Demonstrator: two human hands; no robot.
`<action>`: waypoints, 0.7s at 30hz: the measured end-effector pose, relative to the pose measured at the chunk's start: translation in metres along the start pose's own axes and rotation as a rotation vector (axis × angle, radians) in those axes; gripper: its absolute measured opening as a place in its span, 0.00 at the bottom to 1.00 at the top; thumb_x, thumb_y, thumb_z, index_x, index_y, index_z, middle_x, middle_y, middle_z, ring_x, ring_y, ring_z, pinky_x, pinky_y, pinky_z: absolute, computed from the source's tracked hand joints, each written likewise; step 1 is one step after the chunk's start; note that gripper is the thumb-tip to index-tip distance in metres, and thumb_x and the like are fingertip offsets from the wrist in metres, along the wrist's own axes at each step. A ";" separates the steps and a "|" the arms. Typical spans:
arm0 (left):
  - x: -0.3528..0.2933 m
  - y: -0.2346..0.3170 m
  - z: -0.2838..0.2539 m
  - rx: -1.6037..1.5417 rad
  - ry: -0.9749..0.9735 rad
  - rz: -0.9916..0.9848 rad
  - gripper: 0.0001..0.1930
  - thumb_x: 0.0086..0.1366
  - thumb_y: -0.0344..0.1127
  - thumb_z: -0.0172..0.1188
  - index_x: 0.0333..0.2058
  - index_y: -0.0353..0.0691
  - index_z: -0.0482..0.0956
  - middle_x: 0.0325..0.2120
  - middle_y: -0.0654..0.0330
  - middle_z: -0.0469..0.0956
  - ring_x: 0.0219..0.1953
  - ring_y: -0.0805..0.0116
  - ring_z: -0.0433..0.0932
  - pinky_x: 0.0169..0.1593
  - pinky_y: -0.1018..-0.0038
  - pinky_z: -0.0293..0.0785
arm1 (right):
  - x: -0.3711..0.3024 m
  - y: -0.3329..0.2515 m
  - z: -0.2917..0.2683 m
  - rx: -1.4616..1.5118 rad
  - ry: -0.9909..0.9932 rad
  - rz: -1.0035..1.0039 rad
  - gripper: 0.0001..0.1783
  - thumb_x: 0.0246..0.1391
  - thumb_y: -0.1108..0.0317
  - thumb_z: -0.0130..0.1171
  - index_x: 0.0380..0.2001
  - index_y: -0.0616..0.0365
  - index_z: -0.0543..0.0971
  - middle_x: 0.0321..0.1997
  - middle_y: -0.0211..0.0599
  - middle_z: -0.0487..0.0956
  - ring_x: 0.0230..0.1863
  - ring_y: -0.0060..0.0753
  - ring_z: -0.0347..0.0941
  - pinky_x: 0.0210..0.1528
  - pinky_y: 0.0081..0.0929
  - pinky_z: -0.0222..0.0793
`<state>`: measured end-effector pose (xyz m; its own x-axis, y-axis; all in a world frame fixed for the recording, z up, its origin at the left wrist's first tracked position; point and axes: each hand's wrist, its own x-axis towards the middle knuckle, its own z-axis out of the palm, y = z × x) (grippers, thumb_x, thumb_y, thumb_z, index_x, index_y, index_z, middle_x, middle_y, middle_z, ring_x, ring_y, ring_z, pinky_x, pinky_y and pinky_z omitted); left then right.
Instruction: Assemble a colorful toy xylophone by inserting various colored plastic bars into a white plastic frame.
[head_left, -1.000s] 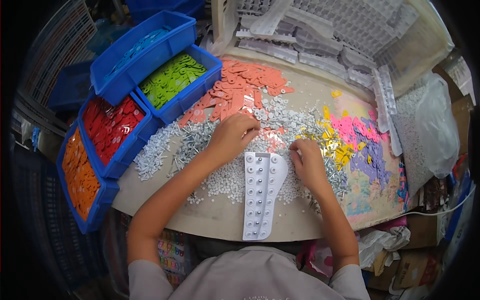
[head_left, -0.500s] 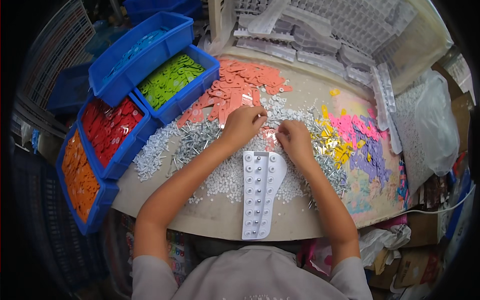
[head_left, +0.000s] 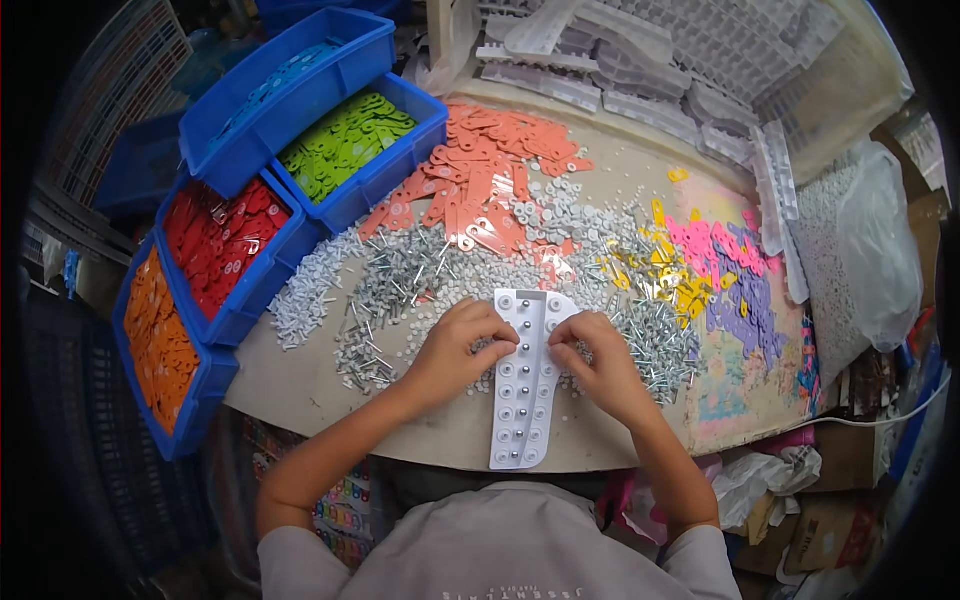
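A white plastic jig (head_left: 522,400) lies on the table in front of me, with a row of metal pins down its middle channel and small round white pieces seated along both sides. My left hand (head_left: 455,352) is at its left edge, thumb and forefinger pinched together over the left row. Across the channel, my right hand (head_left: 600,365) pinches at the right row in the same way. Whatever the fingertips hold is too small to make out. Small white washers (head_left: 500,268) are spread beyond the jig, and metal pins (head_left: 400,270) lie heaped on either side.
Salmon-coloured plastic strips (head_left: 490,190) are piled at the back. Blue bins (head_left: 325,215) on the left hold green, blue, red and orange strips. Yellow pieces (head_left: 690,295), pink pieces (head_left: 705,248) and purple pieces (head_left: 745,315) lie right. Clear plastic trays (head_left: 640,60) stack along the back.
Both hands have come back toward me from the loose washers and strips to the jig's upper part. Their fingertips now meet its two side rows.
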<state>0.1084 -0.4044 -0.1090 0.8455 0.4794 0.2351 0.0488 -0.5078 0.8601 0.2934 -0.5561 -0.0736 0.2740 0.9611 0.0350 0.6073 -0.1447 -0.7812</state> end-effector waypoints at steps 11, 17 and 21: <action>-0.001 0.001 0.005 0.055 -0.026 -0.007 0.04 0.59 0.28 0.65 0.34 0.37 0.82 0.29 0.59 0.78 0.36 0.63 0.76 0.41 0.69 0.72 | -0.006 0.007 0.018 -0.110 0.097 -0.063 0.06 0.51 0.76 0.65 0.33 0.60 0.78 0.33 0.39 0.76 0.39 0.42 0.70 0.42 0.34 0.66; 0.000 0.009 0.008 0.001 0.021 -0.149 0.05 0.58 0.28 0.67 0.33 0.37 0.82 0.28 0.59 0.77 0.35 0.63 0.76 0.41 0.69 0.72 | -0.013 0.016 0.031 -0.166 0.229 -0.160 0.08 0.49 0.78 0.67 0.33 0.61 0.78 0.34 0.39 0.76 0.41 0.44 0.70 0.43 0.35 0.67; -0.007 0.003 0.006 0.454 0.117 0.297 0.06 0.56 0.30 0.70 0.31 0.39 0.82 0.26 0.62 0.76 0.30 0.63 0.74 0.36 0.67 0.69 | -0.018 0.017 0.040 -0.223 0.335 -0.213 0.09 0.49 0.77 0.67 0.34 0.61 0.80 0.37 0.40 0.75 0.42 0.45 0.70 0.45 0.36 0.68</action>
<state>0.1064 -0.4136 -0.1111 0.7942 0.3318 0.5091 0.0635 -0.8785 0.4735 0.2691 -0.5667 -0.1125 0.3294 0.8511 0.4088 0.8118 -0.0342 -0.5829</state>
